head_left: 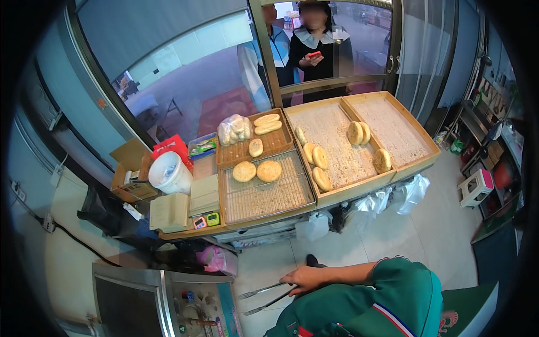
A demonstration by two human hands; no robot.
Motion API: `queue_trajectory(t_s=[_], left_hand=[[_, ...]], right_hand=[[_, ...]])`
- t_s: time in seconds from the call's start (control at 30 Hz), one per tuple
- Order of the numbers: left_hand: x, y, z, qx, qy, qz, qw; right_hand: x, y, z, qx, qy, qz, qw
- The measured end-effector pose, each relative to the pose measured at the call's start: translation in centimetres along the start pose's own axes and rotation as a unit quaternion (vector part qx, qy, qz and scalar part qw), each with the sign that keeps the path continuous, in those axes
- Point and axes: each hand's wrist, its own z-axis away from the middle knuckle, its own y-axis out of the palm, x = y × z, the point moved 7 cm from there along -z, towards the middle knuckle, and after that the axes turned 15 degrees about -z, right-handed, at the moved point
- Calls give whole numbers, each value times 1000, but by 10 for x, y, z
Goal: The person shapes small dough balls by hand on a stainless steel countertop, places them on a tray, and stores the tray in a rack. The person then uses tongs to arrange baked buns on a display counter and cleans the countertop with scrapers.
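My right hand (306, 278) is closed around a pair of metal tongs (264, 296), held low over the tiled floor with the two arms spread and nothing between the tips. The arm reaches leftward out of a green short sleeve. My left hand does not show. Past the tongs stands a counter with round flatbreads (269, 171) on a wire rack (266, 196). More round breads (320, 158) lean along the sides of a divided wooden tray (337, 199). A brown basket (285, 143) holds long breads (268, 128) and a clear plastic bag of breads (234, 130).
Left on the counter are a white bucket (170, 173), stacks of paper bags (170, 212), two small timers (213, 219) and a cardboard box (130, 168). Plastic bags (412, 194) hang from the front edge. Two people (314, 42) stand behind the window. A white stool (476, 188) is at right.
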Motion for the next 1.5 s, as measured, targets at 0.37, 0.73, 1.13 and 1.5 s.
queue_trajectory(t_s=[0.37,0.73,1.13,1.5], left_hand=[[59,36,50,22,-12,-70,997],[80,39,118,65,100,-314,942],[0,-21,101,7,-33,104,994],[-109,-58,12,102,-112,47,987]], right_hand=[[-3,-2,2,0,34,18,999],[-5,-7,2,-9,54,-55,997],[-124,-99,6,-373,259,-529,717],[-164,-216,43,-377,202,-526,735]])
